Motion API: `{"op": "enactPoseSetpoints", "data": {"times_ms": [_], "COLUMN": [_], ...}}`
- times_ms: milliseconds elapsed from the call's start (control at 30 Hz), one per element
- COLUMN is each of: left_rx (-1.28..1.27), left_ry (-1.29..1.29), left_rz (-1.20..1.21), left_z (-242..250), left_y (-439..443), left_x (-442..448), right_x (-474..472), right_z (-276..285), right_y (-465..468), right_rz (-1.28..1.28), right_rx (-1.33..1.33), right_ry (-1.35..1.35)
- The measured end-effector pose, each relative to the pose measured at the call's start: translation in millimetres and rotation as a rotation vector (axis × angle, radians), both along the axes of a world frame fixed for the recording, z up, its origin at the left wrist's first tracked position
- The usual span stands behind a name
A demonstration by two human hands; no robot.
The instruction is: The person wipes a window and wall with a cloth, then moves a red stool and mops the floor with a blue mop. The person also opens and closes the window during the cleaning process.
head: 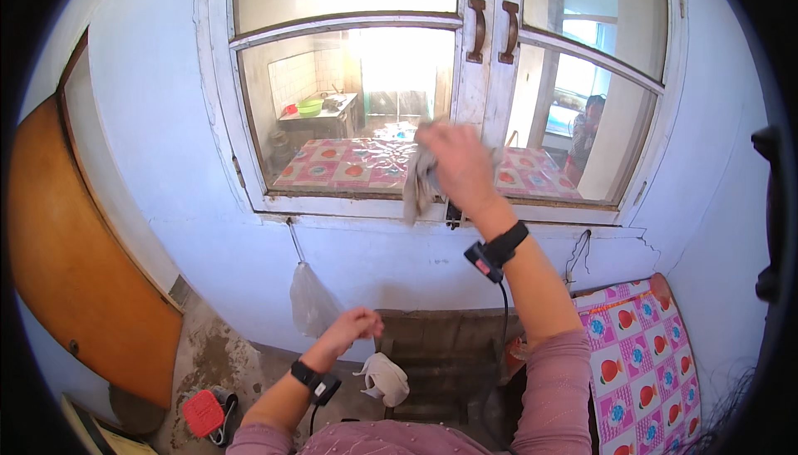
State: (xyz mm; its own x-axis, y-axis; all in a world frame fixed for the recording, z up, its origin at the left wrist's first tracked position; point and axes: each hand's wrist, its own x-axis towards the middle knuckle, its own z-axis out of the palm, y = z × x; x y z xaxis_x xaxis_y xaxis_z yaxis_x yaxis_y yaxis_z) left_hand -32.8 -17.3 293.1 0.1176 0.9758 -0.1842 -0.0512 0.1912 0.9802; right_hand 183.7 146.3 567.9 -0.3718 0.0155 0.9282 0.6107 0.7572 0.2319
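Note:
My right hand [461, 165] is raised at the lower middle of a white-framed window, with a greyish cloth [419, 187] gripped in it; the cloth hangs down across the window glass [386, 81] and the lower frame [336, 205]. Slight blur shows on the hand. Lower and to the left, my left hand [356, 327] is held in the air before the wall with its fingers curled, near a hanging plastic bag [308, 299]; nothing shows in it. Two brown metal handles [477, 31] are fixed on the middle stiles above my right hand.
Below stands a dark wooden bench or chair [430, 336], with a white cloth [384, 379] beside it. A patterned cover [648, 368] lies at the right. An orange door [93, 255] and a small red-topped stool [204, 412] are at the left. Through the glass, a person [586, 131] shows.

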Motion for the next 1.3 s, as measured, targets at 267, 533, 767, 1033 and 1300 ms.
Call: {"op": "enactPoseSetpoints", "data": {"times_ms": [267,533,767,1033,1300], "left_rx": [-0.175,-0.224,-0.285,-0.328,-0.379], "left_ry": [0.041,-0.047,-0.222,-0.183,-0.186], "left_rz": [0.093,0.39,0.635,0.536,0.498], "left_z": [-78.7,-100.9,-136.9,-136.9,-170.2], "left_y": [-52.8,-141.3,-205.5,-196.5,-212.1], "left_x": [-68.7,-176.2,-232.9,-256.6,-273.8], "right_x": [-60.6,-76.7,-188.4,-277.4,-315.9], "right_z": [24.3,38.8,101.9,85.4,113.9], "right_y": [10.0,11.9,34.2,-22.0,-2.8], "right_rz": [-0.09,-0.127,-0.244,-0.025,-0.027], "right_rx": [0.058,0.18,0.295,0.312,0.356], "right_ry": [0.249,0.27,0.628,-0.139,0.134]}}
